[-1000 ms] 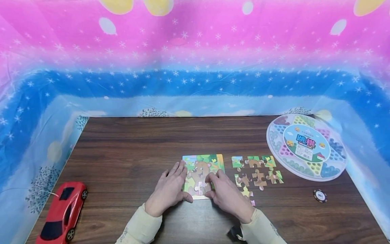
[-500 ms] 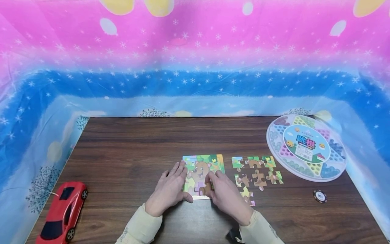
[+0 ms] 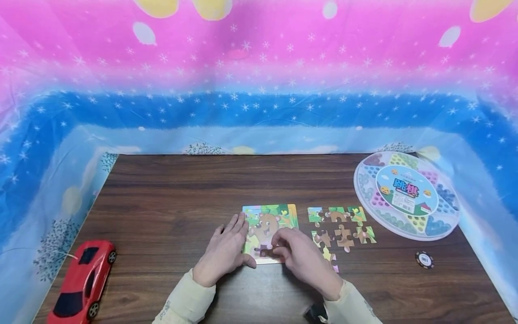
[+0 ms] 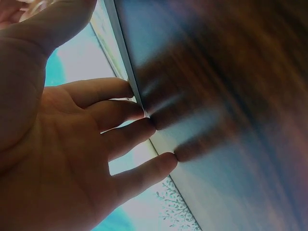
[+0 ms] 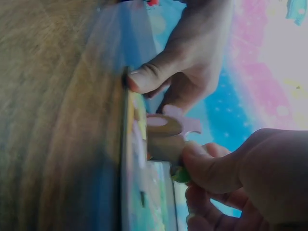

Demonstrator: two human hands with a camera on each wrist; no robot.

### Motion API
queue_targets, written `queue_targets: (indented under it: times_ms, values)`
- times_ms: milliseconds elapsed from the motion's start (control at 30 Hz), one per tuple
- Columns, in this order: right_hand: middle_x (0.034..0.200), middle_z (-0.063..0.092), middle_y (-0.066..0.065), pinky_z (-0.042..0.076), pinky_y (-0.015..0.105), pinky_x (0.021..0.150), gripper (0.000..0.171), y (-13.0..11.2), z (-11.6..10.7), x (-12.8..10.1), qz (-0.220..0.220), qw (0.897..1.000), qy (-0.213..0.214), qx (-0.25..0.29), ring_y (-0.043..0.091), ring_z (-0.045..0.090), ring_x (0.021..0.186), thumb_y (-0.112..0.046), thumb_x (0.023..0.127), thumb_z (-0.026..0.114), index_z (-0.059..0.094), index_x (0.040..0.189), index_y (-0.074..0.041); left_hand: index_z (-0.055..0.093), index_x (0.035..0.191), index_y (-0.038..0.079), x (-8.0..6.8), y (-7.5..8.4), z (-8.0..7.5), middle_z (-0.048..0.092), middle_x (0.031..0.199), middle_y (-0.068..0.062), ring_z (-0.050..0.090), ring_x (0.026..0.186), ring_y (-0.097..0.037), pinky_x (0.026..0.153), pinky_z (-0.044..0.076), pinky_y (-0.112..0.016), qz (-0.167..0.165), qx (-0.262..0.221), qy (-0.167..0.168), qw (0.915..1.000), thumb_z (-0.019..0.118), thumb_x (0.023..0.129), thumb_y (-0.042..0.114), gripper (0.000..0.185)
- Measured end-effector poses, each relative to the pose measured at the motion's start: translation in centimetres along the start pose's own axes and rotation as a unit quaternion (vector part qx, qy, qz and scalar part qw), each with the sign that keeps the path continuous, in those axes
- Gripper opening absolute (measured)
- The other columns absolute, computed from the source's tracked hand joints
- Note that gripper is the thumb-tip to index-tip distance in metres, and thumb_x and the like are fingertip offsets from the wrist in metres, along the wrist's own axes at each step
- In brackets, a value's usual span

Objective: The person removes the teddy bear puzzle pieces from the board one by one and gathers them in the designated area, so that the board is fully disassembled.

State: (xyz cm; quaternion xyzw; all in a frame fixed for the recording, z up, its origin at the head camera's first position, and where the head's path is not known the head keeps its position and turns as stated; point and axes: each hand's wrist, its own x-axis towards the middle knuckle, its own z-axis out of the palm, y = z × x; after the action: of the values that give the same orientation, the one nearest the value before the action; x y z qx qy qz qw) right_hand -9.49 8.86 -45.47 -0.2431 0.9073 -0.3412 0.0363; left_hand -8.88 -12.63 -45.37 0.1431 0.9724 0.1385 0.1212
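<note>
At the far left edge of the wooden table (image 3: 170, 189) sits a red toy car (image 3: 82, 281), well apart from the work. Moving right, the left hand (image 3: 224, 252) lies flat with its fingers straight, pressing on the left border of the puzzle board (image 3: 270, 216); the left wrist view shows those fingertips (image 4: 144, 113) meeting the board's edge, so the hand steadies the board without gripping it. The board lies directly ahead of both hands, near the table's front middle, its sides roughly square to the table edge.

Just right of that, the right hand (image 3: 301, 258) is curled, pinching a puzzle piece (image 5: 166, 137) between thumb and fingers. The right wrist view shows the piece standing up off the board, tilted, with one end at the board's surface and the other lifted toward the hand. It sits over the lower middle of the board, under the bear picture, between the two hands and nearer the right one. Whether it is seated in its gap at all cannot be told.

Further right, beside the board, loose puzzle pieces (image 3: 341, 227) lie in rough rows, close to the right hand's far side. Beyond them rests a round game box (image 3: 406, 195), and near the table's front right a small dark chip (image 3: 425, 259).
</note>
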Motion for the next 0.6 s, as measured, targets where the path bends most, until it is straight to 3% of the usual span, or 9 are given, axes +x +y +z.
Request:
queue_targets:
  times_ms: [167, 333, 600]
  values:
    - [0.081, 0.061, -0.016, 0.051, 0.025, 0.071, 0.022, 0.5, -2.2, -0.2, 0.005, 1.000, 0.011, 0.025, 0.001, 0.057, 0.075, -0.009, 0.081, 0.076, 0.062, 0.086, -0.024, 0.040, 0.145, -0.004, 0.0, 0.0, 0.1, 0.027, 0.156, -0.020, 0.026, 0.143, -0.034, 0.106, 0.032, -0.059, 0.000, 0.002, -0.003, 1.0000, 0.081, 0.063, 0.055, 0.109]
    - [0.080, 0.062, -0.011, 0.050, 0.025, 0.063, 0.019, 2.4, -6.0, -1.2, 0.055, 0.997, -0.036, 0.042, 0.007, 0.057, 0.071, -0.005, 0.085, 0.071, 0.062, 0.086, -0.022, 0.040, 0.145, -0.004, 0.0, -0.1, 0.0, 0.027, 0.156, -0.020, 0.026, 0.143, -0.034, 0.106, 0.031, -0.059, 0.001, 0.000, -0.001, 1.0000, 0.081, 0.064, 0.054, 0.108]
    - [0.080, 0.061, -0.010, 0.047, 0.025, 0.061, 0.016, 7.2, -10.6, -4.3, 0.100, 0.992, -0.076, -0.004, 0.007, 0.054, 0.069, -0.006, 0.085, 0.071, 0.062, 0.086, -0.019, 0.040, 0.145, -0.005, -0.1, -0.2, 0.0, 0.027, 0.156, -0.021, 0.025, 0.143, -0.034, 0.106, 0.031, -0.060, 0.008, -0.007, 0.002, 0.9999, 0.081, 0.065, 0.053, 0.107]
